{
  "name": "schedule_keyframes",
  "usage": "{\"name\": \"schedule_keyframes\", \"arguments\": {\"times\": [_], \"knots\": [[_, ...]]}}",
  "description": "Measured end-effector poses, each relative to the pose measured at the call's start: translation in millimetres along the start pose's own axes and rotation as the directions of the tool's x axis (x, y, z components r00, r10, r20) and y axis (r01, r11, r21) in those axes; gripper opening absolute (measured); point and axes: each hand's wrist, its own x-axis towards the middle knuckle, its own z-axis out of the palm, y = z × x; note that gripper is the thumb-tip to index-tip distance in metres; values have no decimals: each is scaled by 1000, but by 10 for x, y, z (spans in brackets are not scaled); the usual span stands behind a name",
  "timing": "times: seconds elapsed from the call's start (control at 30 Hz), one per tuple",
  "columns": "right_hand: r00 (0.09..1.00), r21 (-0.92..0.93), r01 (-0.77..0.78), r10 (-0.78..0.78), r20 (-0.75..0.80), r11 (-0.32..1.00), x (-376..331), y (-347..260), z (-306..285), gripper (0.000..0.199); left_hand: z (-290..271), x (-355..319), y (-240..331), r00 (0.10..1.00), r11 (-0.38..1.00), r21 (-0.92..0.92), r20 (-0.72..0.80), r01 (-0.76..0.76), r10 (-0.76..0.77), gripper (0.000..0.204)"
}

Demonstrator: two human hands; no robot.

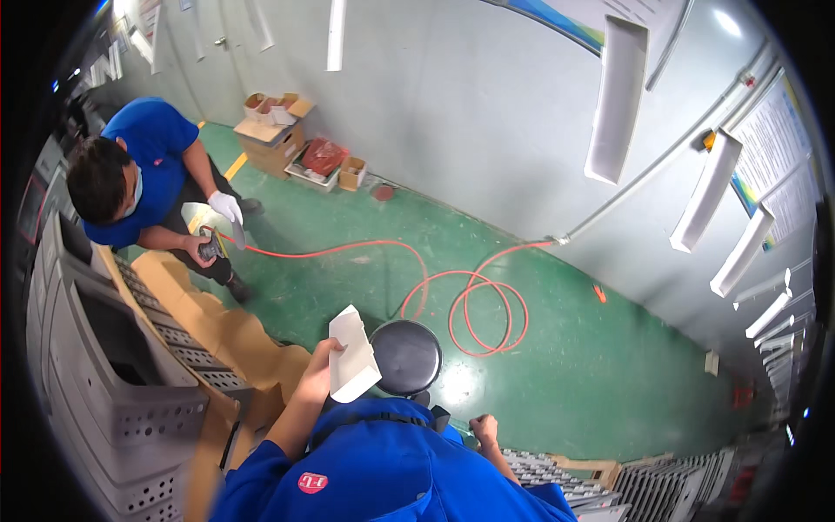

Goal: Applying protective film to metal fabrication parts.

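1. By the left hand [323, 358], a white part [352, 357] is gripped along its left side, with the fingers closed around the edge; the right hand [484, 429] is drawn into a loose fist, in which no object shows, though its inside is hidden.
2. The white part, angular and shallow with folded sides, is held up in front of the wearer, its right edge overlapping the view of a round black stool [406, 357]; whether the two are touching cannot be told.
3. Judged by its thin walls, the part is likely to be light and stiff, its smooth faces a little slippery and its corners easily marked; it is best taken by both long sides, without the flat face being squeezed.
4. At left, a handheld tool [210, 248] is gripped by a co-worker [148, 170]; across the green floor [574, 374], a red hose [465, 324] is looped.
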Motion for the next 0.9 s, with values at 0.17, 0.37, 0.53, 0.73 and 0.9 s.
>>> {"name": "schedule_keyframes", "arguments": {"times": [0.17,0.37,0.53,0.73,0.9], "knots": [[1000,-58,-1,1,7,998,57,52,54,27,30,-40,161,973,970,-82,-30,-229,227,35],[999,-46,53,-53,0,998,122,-224,1,25,-296,80,122,781,458,-775,72,435,-620,37],[998,40,66,-66,1,997,98,-360,-8,25,-421,-134,-157,981,998,-66,-195,11,-24,38],[999,51,-21,18,47,998,45,-129,65,25,-446,-87,-39,975,974,-93,-108,-205,195,49],[995,16,-89,88,47,996,-20,7,122,25,-278,-98,250,992,960,-255,-89,-113,93,44]]}}
